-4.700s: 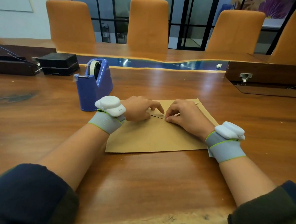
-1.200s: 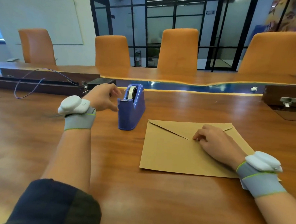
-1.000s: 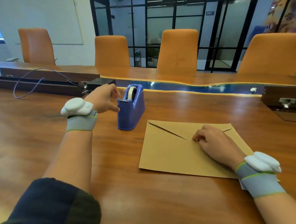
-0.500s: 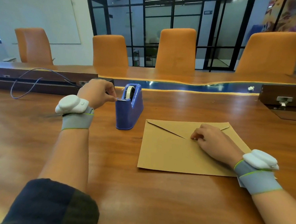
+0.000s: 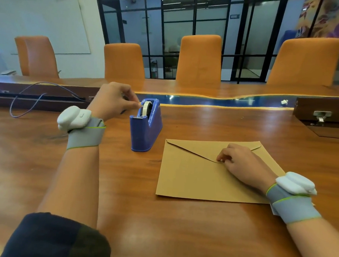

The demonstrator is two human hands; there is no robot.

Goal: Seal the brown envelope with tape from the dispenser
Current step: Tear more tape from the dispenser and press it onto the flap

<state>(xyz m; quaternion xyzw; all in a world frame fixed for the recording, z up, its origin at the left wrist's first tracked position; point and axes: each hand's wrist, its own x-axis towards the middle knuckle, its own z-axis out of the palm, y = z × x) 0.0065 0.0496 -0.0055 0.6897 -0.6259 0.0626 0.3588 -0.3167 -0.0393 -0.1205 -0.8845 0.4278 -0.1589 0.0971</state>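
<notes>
Right now the left hand [image 5: 112,99] pinches at the tape roll [image 5: 146,108] in the blue dispenser [image 5: 144,130], mid-table; the right hand [image 5: 242,162], fingers curled, presses the brown envelope [image 5: 191,177] flap near the front edge. A one-handed pull may drag the dispenser.

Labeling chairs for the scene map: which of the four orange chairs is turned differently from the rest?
The far-left chair, beside the whiteboard. It is swivelled to show its side; the other three face the table squarely.
</notes>
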